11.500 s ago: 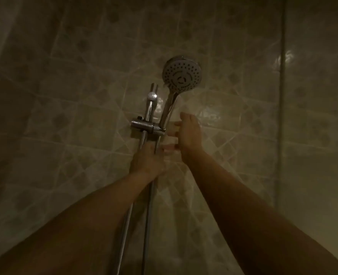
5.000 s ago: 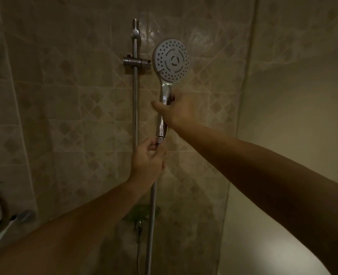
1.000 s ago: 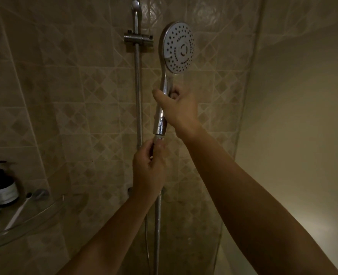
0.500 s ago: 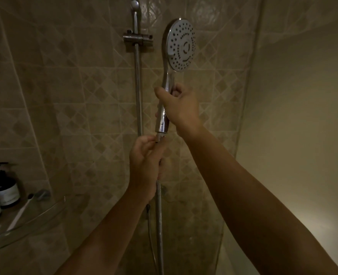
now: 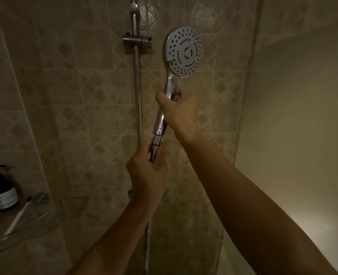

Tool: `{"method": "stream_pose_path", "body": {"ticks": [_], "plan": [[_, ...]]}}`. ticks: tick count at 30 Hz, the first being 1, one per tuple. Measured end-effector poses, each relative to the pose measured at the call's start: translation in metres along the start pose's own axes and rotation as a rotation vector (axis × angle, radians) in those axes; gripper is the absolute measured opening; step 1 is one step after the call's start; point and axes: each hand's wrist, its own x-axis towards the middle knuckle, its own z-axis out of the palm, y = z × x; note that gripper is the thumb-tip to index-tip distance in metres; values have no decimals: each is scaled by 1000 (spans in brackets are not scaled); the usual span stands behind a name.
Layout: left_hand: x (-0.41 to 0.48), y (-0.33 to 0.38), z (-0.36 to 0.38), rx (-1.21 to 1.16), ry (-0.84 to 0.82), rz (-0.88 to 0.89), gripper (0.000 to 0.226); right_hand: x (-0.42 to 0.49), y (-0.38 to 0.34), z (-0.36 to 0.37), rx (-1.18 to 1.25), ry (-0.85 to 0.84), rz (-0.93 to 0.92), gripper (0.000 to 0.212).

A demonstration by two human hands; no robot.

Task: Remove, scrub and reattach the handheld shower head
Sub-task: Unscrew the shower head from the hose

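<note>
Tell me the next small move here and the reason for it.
Probably keep turning the hose nut with the left hand while the right hand steadies the shower head. The head is off its holder, and the hose still looks joined at the handle's base.

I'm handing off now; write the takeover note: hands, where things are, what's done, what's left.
Right hand: gripping the shower head by its handle, off the holder on the rail.
Left hand: closed on the hose at its nut.
Done: head lifted out of holder.
Left: finish freeing head from hose, scrub, reattach, rehang. Whether the nut is loose cannot be told.
</note>
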Motion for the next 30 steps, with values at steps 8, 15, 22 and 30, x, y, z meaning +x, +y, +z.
{"method": "stream_pose_path", "body": {"ticks": [8,15,22,30], "plan": [[-3,-4,-2,-295,-134,-269,26,-3,-7,4,-1,-73,8,20],[3,-2,-8,-952,-398,-680,36,-6,-11,4,54,-108,-12,18],[9,-7,-11,-975,-429,-662,24,-7,-13,1,51,-118,7,13],[0,6,-5,-291,-110,-276,48,-8,-13,-2,-38,-47,-54,24]]}}
